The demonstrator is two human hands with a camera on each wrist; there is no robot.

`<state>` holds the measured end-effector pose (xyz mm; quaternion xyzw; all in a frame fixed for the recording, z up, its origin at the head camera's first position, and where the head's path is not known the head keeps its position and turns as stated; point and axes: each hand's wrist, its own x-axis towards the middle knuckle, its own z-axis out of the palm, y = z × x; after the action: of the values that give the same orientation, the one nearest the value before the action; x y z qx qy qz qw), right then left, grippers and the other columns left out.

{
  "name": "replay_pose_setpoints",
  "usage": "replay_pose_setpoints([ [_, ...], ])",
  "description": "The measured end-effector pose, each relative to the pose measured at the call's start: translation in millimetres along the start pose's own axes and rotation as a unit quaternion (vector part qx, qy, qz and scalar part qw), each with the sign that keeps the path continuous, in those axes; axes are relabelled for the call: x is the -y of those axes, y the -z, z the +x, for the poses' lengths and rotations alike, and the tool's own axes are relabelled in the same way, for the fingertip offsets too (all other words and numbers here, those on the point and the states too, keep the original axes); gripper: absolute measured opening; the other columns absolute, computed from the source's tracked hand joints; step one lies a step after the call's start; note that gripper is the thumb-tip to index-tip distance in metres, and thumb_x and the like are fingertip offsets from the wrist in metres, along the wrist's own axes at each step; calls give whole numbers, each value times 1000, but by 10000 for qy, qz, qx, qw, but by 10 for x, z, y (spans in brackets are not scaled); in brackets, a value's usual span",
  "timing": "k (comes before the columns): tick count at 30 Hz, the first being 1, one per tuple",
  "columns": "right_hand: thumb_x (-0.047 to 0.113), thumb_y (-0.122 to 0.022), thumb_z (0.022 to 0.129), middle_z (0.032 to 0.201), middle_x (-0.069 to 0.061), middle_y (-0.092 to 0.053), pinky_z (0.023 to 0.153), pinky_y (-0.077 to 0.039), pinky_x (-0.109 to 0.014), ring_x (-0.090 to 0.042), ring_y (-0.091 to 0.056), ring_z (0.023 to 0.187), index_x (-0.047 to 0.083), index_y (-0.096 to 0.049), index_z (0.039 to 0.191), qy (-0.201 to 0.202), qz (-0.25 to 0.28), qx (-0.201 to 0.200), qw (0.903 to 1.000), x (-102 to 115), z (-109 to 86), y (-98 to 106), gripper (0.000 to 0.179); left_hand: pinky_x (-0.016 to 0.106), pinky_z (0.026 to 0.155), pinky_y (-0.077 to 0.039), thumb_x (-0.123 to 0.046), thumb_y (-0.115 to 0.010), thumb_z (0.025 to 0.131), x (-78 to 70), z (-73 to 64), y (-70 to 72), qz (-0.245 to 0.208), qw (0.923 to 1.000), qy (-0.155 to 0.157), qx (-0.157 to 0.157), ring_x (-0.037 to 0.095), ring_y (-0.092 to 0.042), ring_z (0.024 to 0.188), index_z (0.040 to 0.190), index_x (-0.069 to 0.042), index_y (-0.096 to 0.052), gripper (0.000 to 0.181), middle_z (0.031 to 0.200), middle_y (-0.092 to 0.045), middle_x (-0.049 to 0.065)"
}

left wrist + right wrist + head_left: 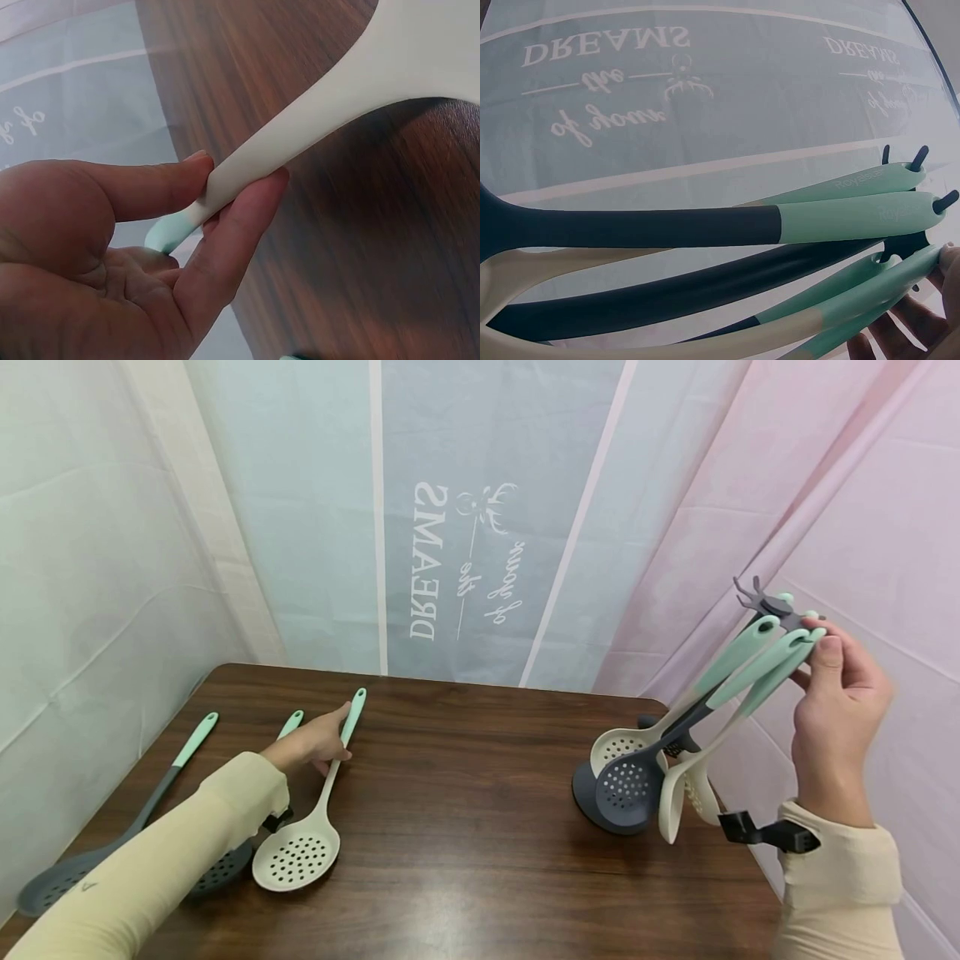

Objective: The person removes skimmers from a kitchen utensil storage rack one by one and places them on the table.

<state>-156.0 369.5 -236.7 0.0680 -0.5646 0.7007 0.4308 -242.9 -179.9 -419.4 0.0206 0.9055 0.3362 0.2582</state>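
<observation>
In the head view my left hand (321, 739) pinches the handle of a cream slotted skimmer (296, 856) with a mint grip, its round head low over the table. The left wrist view shows thumb and fingers on the cream shaft (259, 154), just below the mint end. My right hand (843, 718) is at the top of a dark utensil stand (772, 603). Thumb and fingers pinch the mint handle end (922, 262) of a cream utensil (672, 802), whose head is seen edge-on. A dark slotted turner (628, 789) and a cream slotted one (618, 743) hang beside it.
A dark slotted skimmer (63, 881) with a mint grip lies at the table's left. Another dark slotted utensil (225, 868) is partly hidden under my left sleeve. The stand's round base (588, 797) sits near the right edge of the wooden table (465, 777). Printed curtains (487, 427) hang behind.
</observation>
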Motion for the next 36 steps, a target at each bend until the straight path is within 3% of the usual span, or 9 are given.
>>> replay_pose_setpoints([
  [9, 13, -72, 94, 105, -18, -71, 77, -59, -22, -23, -70, 90, -16, -67, 119, -61, -41, 20, 10000, 7, 0, 22, 39, 40, 64, -60, 6, -63, 97, 44, -18, 43, -246, 9996, 98, 51, 26, -61, 70, 161, -2, 9, 97, 155, -14, 44],
  [12, 13, -72, 94, 105, -18, -72, 76, -59, -22, -23, -71, 89, -17, -67, 119, -27, -13, 23, 10000, -4, -3, 20, 39, 40, 64, -60, 6, -63, 96, 50, -34, 62, -307, 9994, 143, 93, 27, -62, 69, 161, -2, 10, 97, 154, -14, 45],
  [19, 11, -72, 94, 104, -18, -71, 75, -59, -22, -22, -71, 88, -17, -67, 118, 13, 56, 4, 10000, -14, 1, 11, 37, 39, 63, -61, 8, -63, 96, 49, -48, 96, -303, 9992, 222, 141, 25, -61, 66, 161, -2, 9, 98, 143, -31, 47],
  [26, 12, -73, 93, 105, -18, -71, 75, -59, -22, -22, -70, 87, -16, -67, 118, -45, 38, -25, 10000, -3, 9, 17, 38, 38, 63, -61, 7, -63, 96, 38, -21, 88, -204, 9993, 253, 170, 28, -61, 73, 161, -2, 9, 98, 153, -16, 46],
  [36, 12, -72, 94, 103, -17, -71, 75, -59, -22, -21, -70, 84, -16, -68, 118, -37, -6, -17, 10000, -2, 6, 17, 37, 36, 60, -60, 5, -66, 95, 46, 34, 16, 183, 9996, 159, 136, 24, -64, 63, 161, 3, 0, 93, 148, -28, 47],
])
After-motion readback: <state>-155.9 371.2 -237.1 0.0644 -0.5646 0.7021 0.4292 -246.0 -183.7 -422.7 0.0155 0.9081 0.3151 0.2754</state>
